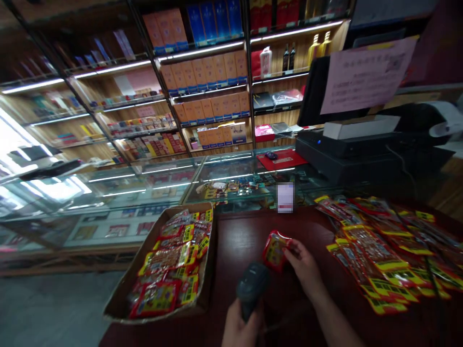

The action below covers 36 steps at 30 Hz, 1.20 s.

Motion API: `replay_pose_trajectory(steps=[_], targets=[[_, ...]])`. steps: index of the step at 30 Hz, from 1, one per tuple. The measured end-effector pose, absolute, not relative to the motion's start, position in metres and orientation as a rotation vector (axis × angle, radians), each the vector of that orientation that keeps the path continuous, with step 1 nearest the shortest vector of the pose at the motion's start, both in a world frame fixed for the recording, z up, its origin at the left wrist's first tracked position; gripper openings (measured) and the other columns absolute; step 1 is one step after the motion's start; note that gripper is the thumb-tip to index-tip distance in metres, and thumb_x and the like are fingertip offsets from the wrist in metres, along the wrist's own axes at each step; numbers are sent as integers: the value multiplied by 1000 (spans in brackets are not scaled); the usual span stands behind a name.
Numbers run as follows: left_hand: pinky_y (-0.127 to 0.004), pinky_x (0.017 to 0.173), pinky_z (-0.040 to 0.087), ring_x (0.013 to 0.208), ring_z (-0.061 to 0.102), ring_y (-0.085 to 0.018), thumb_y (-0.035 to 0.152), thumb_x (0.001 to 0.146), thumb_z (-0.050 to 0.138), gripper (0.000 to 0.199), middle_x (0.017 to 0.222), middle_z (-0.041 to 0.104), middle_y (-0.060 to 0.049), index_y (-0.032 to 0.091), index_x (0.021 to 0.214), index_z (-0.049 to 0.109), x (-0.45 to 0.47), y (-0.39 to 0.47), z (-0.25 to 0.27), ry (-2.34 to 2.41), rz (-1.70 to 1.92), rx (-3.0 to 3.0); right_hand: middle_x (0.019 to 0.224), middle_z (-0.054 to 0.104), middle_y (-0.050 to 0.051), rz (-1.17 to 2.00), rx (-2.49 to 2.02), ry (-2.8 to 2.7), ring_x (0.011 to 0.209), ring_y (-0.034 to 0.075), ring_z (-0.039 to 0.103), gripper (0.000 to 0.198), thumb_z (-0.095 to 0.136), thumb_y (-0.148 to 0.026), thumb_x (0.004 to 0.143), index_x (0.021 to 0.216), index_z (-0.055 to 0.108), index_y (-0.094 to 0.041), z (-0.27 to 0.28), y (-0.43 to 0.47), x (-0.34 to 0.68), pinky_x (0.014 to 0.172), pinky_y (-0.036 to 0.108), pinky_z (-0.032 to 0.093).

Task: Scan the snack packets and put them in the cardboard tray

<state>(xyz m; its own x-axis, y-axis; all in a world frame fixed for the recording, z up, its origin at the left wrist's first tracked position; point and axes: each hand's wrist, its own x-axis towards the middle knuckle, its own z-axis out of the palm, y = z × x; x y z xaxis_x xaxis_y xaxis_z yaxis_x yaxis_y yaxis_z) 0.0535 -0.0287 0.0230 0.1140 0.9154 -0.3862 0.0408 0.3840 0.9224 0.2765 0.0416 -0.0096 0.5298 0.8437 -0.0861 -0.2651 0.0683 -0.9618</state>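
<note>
The red packet (275,250) is at the centre of the frame, a little below the middle, above or on the dark table (238,236); I cannot tell if it touches the wood. The right hand (302,265) pinches its right edge between thumb and fingers, nearly closed. The left hand (241,325), at the bottom centre, is wrapped around the handle of a scanner (253,282), whose head is near the packet's lower left corner and is blurred.

The step in hand seems to be presenting this packet to the scanner. In my judgement, the next move calls for a steady packet, with its code facing the scanner head; I cannot see the code.

Farther out, an open carton (128,285) with similar packets stands at lower left, and a pile of packets (376,255) lies at lower right.
</note>
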Motion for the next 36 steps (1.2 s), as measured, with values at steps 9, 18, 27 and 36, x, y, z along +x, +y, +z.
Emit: replay_pose_trajectory(steps=[9,18,27,36], targets=[[-19,31,36,31,45,-9,74,60,75,66,47,58,5,20,88,52,53,-24,6,1121,910,747,103,76,2,977,-1266,-558,86,22,74,78,83,-45,66,138,55,-30,18,42,269,67,29,61],[-22,30,34,28,44,-11,75,56,75,67,43,56,5,19,86,55,53,-22,-7,1158,959,716,103,78,6,1171,-1015,-1569,92,22,75,47,67,-23,83,130,60,-22,137,153,101,83,38,60],[-22,32,39,32,50,-11,73,57,80,63,48,60,3,17,78,58,42,-19,-8,1091,971,766,117,76,4,691,-1104,-1797,109,24,70,33,68,-25,85,118,72,-27,135,117,137,99,38,53],[-20,30,37,30,48,-11,73,55,81,66,47,60,4,17,84,61,49,-17,-4,1128,971,781,131,64,25,-484,-2506,-1112,123,43,54,43,41,-30,96,127,63,-10,37,-27,414,102,73,32]])
